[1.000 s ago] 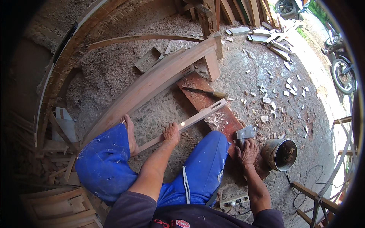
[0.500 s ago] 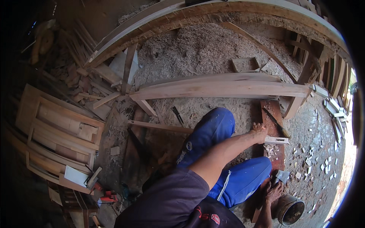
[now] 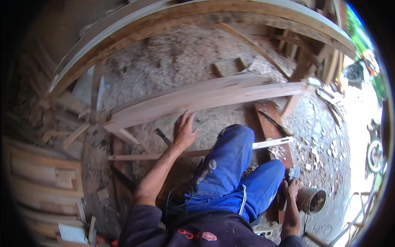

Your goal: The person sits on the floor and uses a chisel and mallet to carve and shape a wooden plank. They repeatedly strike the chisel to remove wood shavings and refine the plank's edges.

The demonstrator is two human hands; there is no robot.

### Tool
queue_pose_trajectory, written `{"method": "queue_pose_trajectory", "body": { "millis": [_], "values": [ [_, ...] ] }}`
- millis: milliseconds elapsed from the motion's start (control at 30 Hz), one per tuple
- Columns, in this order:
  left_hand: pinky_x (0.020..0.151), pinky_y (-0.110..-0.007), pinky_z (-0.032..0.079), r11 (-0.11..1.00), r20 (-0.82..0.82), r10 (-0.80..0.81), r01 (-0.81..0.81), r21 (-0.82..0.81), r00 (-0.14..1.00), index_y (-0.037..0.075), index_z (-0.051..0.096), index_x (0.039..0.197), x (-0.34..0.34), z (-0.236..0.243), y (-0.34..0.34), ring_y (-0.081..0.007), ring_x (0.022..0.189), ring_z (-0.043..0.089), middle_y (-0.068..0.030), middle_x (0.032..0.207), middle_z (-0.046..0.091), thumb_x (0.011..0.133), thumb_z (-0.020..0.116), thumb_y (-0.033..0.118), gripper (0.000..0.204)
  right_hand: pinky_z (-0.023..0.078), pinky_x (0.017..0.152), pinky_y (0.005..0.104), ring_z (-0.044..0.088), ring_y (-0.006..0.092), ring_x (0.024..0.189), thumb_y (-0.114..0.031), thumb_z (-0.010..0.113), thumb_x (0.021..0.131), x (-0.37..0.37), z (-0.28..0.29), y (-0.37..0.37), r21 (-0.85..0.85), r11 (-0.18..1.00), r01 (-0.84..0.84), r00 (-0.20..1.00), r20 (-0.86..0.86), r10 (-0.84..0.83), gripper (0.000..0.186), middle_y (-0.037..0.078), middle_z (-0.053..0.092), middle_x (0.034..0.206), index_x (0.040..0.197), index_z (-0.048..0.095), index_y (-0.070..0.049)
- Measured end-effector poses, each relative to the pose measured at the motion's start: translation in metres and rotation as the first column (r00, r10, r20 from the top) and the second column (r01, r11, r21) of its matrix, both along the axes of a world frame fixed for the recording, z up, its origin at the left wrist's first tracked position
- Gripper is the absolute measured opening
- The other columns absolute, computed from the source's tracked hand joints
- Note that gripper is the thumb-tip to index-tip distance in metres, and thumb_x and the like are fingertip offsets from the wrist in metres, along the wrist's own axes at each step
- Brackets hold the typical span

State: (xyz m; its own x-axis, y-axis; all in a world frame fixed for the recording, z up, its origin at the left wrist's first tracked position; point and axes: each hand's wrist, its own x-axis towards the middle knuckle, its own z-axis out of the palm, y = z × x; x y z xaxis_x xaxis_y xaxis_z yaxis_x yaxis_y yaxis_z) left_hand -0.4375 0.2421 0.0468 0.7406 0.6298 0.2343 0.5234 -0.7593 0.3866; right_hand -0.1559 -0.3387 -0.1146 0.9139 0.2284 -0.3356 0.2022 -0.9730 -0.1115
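Note:
My left hand [image 3: 184, 131], fingers spread, reaches over the floor just below the long pale curved beam [image 3: 201, 99]. A dark, narrow tool [image 3: 163, 136] lies left of it. My right hand [image 3: 291, 189] grips a grey-headed tool [image 3: 293, 173] beside my right knee, its handle mostly hidden. The slotted wooden batten [image 3: 271, 143] lies crosswise past my raised left knee [image 3: 234, 144], over a reddish board [image 3: 266, 113] with shavings. A wooden-handled chisel [image 3: 273, 122] rests on that board.
A metal bucket [image 3: 312, 200] stands right of my right hand. A large curved timber frame [image 3: 197, 10] spans the back. Stacked wooden panels [image 3: 45, 173] are at left. Offcuts [image 3: 329, 103] litter the right floor, with a motorbike [image 3: 376, 154] beyond in bright light.
My left hand has left the batten and moved up and left, fingers now spread. The view has swung round. My right hand stays on the grey-headed tool.

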Motion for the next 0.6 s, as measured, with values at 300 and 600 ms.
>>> {"method": "queue_pose_trajectory", "body": {
  "millis": [300,600],
  "values": [
    [0.110,-0.050,0.041,0.983,-0.333,-0.171,0.182,-0.001,0.927,0.004,0.046,0.146,0.088,0.030,0.085,-0.0398,0.130,0.054,-0.0232,0.138,0.059,0.075,0.087,0.033,0.087,0.049,0.100,0.0500,0.058,0.0407,0.119,-0.019,0.057,0.098,-0.005,0.024,0.096,0.398,0.870,0.292,0.885,0.234,-0.403,0.042,0.020,0.056,0.130,0.139,0.052,-0.011],
    [0.083,-0.053,0.056,0.962,-0.393,-0.261,0.270,-0.034,0.882,0.000,0.065,0.111,0.107,0.035,0.093,-0.0479,0.097,0.069,-0.0275,0.101,0.072,0.077,0.085,0.049,0.063,0.049,0.100,0.0483,0.058,0.0417,0.117,-0.017,0.058,0.097,-0.044,0.039,0.096,0.529,0.810,0.253,0.866,0.250,-0.433,0.043,0.022,0.060,0.122,0.138,0.052,-0.004]
  ]
}}
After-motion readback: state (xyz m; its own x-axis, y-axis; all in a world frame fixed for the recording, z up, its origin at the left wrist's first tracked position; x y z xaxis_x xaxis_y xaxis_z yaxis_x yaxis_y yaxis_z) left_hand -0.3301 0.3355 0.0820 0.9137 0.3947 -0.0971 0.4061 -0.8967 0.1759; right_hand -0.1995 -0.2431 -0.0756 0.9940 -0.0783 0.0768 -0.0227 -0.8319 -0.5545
